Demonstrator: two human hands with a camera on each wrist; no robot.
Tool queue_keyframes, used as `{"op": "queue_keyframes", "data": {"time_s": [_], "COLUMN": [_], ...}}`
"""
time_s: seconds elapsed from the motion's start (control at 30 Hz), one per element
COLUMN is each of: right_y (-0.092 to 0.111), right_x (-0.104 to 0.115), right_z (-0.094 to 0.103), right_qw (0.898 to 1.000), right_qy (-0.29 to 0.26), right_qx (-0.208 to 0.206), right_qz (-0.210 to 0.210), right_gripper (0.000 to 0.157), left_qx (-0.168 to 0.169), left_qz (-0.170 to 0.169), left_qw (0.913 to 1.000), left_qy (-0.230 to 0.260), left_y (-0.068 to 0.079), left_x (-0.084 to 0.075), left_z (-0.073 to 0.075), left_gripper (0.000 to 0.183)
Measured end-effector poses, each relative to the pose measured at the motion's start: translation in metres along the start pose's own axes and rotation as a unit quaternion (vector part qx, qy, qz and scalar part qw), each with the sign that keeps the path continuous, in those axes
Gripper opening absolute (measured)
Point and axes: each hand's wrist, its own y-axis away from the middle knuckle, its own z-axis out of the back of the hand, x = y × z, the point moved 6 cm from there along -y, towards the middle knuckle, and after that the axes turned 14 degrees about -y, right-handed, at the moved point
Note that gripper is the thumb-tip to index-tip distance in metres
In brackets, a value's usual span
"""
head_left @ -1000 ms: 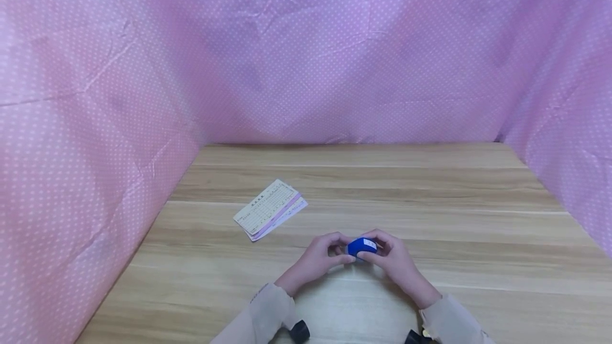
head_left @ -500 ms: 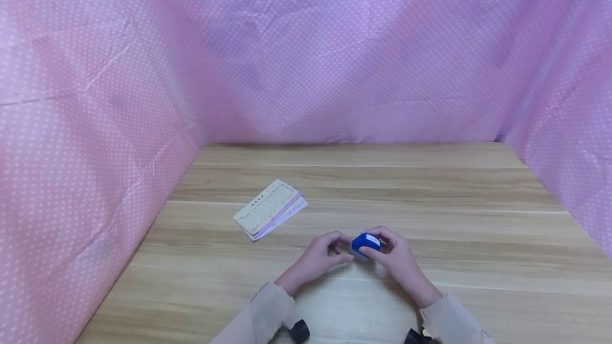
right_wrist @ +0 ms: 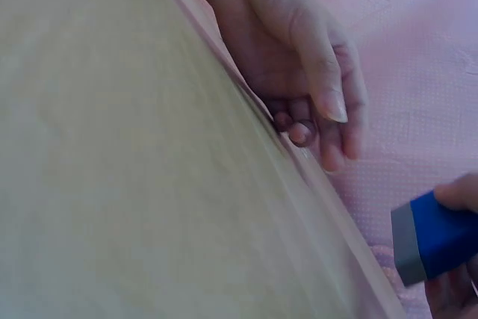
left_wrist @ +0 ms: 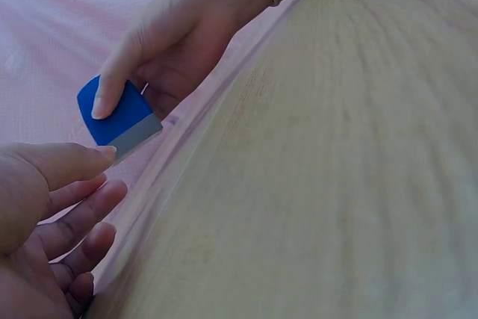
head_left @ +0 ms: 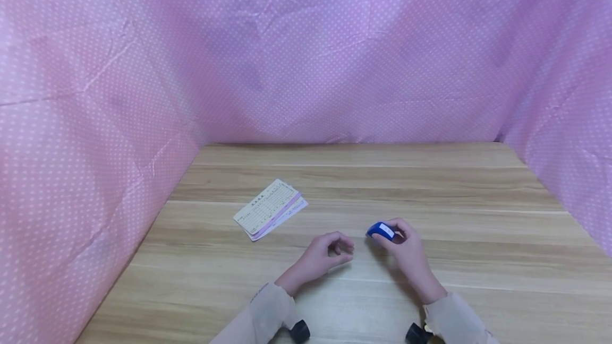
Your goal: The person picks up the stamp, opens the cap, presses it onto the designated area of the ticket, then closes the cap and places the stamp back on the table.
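Observation:
A small blue stamp (head_left: 382, 231) with a grey lower band and a white label on top is pinched between the thumb and fingers of my right hand (head_left: 406, 248). It is held tilted above the wooden table. My left hand (head_left: 324, 256) is to the left of it, fingers loosely bent with nothing between them. A gap separates that hand from the stamp in the head view. From the left wrist, the grey band (left_wrist: 134, 137) shows just beyond the left thumb's tip. In the right wrist view, the stamp (right_wrist: 444, 233) appears at the lower right, its grey end facing the left hand.
Beyond my left hand, several printed slips (head_left: 270, 209) lie fanned in a stack, cream on top with pink and white edges below. The wooden table (head_left: 430, 190) is enclosed by pink dotted cloth (head_left: 344, 57) at the back and both sides.
My right hand has drawn the stamp away from the left hand, moving right and slightly farther back, and tilted it. The left hand has let it go and stayed nearly in place.

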Motion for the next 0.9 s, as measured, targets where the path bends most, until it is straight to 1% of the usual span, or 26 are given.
{"op": "queue_keyframes", "data": {"time_s": [0.17, 0.33, 0.57, 0.7, 0.9], "right_y": [-0.006, -0.009, -0.014, -0.015, -0.016], "right_x": [0.001, 0.0, 0.0, -0.003, -0.007], "right_z": [0.011, 0.023, 0.04, 0.045, 0.05], "right_qw": [0.999, 0.998, 0.995, 0.994, 0.993], "right_qy": [-0.001, 0.007, 0.02, 0.014, 0.007], "right_qx": [-0.033, -0.055, -0.084, -0.091, -0.095], "right_qz": [-0.015, -0.039, -0.044, -0.058, -0.068], "right_gripper": [0.039, 0.041, 0.042, 0.044, 0.045], "left_qx": [-0.007, -0.005, -0.005, -0.005, 0.0], "left_qz": [-0.013, -0.008, -0.013, -0.013, -0.006], "left_qw": [0.9999, 1.0, 0.9999, 0.9999, 1.0], "left_qy": [-0.001, 0.0, -0.007, -0.005, -0.001], "left_y": [-0.001, 0.0, -0.002, -0.002, 0.0], "left_x": [-0.001, -0.001, -0.003, -0.003, -0.001], "left_z": [0.002, 0.001, -0.001, -0.002, -0.005], "left_gripper": [0.022, 0.02, 0.019, 0.019, 0.02]}}
